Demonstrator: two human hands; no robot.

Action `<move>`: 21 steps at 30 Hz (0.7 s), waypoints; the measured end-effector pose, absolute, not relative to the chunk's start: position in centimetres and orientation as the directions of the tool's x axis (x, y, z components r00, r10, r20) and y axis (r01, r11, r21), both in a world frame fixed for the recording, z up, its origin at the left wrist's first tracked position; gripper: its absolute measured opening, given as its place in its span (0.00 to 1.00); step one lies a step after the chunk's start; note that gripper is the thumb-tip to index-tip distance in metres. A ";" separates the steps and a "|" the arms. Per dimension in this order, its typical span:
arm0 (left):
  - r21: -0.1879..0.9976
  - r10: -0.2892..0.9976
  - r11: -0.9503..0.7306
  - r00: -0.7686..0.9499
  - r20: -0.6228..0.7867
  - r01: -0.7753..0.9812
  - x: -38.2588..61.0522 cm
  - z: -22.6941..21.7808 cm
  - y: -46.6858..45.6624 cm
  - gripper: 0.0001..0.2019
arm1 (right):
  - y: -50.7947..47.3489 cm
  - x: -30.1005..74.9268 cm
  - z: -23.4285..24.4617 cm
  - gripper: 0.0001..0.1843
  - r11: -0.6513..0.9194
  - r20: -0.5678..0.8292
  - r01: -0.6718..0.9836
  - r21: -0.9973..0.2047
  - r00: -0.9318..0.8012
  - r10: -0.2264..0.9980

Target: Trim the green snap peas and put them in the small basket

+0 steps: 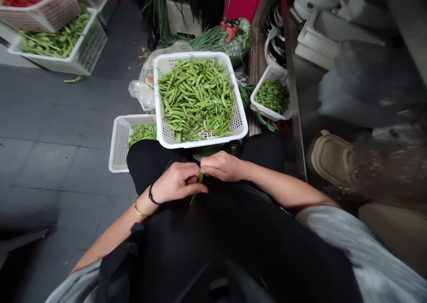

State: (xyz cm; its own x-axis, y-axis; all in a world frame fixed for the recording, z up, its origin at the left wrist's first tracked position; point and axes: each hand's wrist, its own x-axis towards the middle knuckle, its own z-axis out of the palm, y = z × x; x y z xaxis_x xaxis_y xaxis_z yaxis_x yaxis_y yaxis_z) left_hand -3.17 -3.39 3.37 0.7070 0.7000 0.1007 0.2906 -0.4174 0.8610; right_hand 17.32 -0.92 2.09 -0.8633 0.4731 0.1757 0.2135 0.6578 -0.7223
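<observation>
Seated person, view down over own lap in black trousers (147, 161). Left hand (176, 183) and right hand (222, 166) close together at center, both curled closed, fingers (213, 163) pinching one green pod (197, 189) between them, lower end of pod poking out below the left fingers. Black wristband (151, 195) and gold bangle (140, 211) on left wrist. From the hands: large white plastic basket (200, 144) at 12 o'clock, just past them, heaped with shelled-looking whole green pods (196, 96). Smaller white basket (120, 143) at 10 o'clock, holding a few pods, tucked by the left knee. White basket of chopped greens (256, 107) at 1 o'clock. Far off at 11 o'clock on grey tile floor (50, 116), white basket of pods (83, 45) and white basket of red chilies (40, 9). Clear plastic bag (143, 94) and bundled green chives (207, 41) behind the large basket. Beige slipper (330, 158) at 3 o'clock
</observation>
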 end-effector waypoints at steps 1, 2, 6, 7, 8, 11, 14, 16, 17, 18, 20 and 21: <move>0.840 0.700 -0.448 0.704 0.116 0.307 -3.1 3.5 -3.4 0.14 | -1.0 17.2 2.1 0.21 0.608 0.173 0.207 -0.767 -0.845 0.506; 0.823 0.706 -0.466 0.697 0.126 0.324 -2.9 3.5 -3.5 0.14 | -1.0 17.0 2.3 0.20 0.552 0.153 0.209 -0.807 -0.829 0.538; 0.822 0.775 -0.476 0.591 0.224 0.312 -2.7 3.3 -3.7 0.06 | -1.0 17.2 2.6 0.18 0.191 -0.002 0.141 -0.971 -0.810 0.586; 0.840 0.823 -0.454 0.502 0.267 0.298 -3.0 3.1 -3.7 0.05 | -0.9 17.6 2.6 0.18 0.112 -0.032 0.124 -0.986 -0.798 0.602; 0.867 0.878 -0.416 0.368 0.305 0.274 -3.3 2.9 -3.6 0.04 | -0.8 18.1 2.4 0.19 0.068 -0.057 0.128 -0.989 -0.776 0.628; 0.960 0.957 -0.275 -0.080 0.279 0.055 -4.8 1.9 -2.8 0.05 | -0.2 20.1 1.8 0.19 0.140 -0.109 0.279 -0.950 -0.718 0.688; 0.955 0.977 -0.128 -0.201 0.075 -0.266 -6.2 0.7 -1.7 0.07 | 0.7 22.3 1.8 0.15 0.332 -0.181 0.488 -0.807 -0.740 0.648; 0.896 0.993 0.030 -0.091 -0.078 -0.444 -6.7 0.0 -1.2 0.08 | 1.7 23.1 2.6 0.14 0.385 -0.297 0.591 -0.709 -0.746 0.596; 0.845 0.988 0.124 -0.011 -0.152 -0.520 -6.7 -0.2 -1.1 0.09 | 2.5 23.3 3.0 0.15 0.384 -0.353 0.627 -0.678 -0.736 0.577; 0.782 0.974 0.217 0.074 -0.215 -0.584 -6.6 -0.3 -1.0 0.10 | 3.5 23.2 3.5 0.14 0.379 -0.388 0.651 -0.657 -0.724 0.571; 0.649 0.927 0.372 0.229 -0.298 -0.664 -6.4 -0.6 -1.0 0.10 | 5.9 22.3 3.8 0.13 0.390 -0.398 0.676 -0.625 -0.706 0.586; 0.597 0.902 0.429 0.289 -0.320 -0.678 -6.3 -0.7 -1.1 0.10 | 7.2 21.5 3.6 0.14 0.416 -0.389 0.687 -0.596 -0.700 0.599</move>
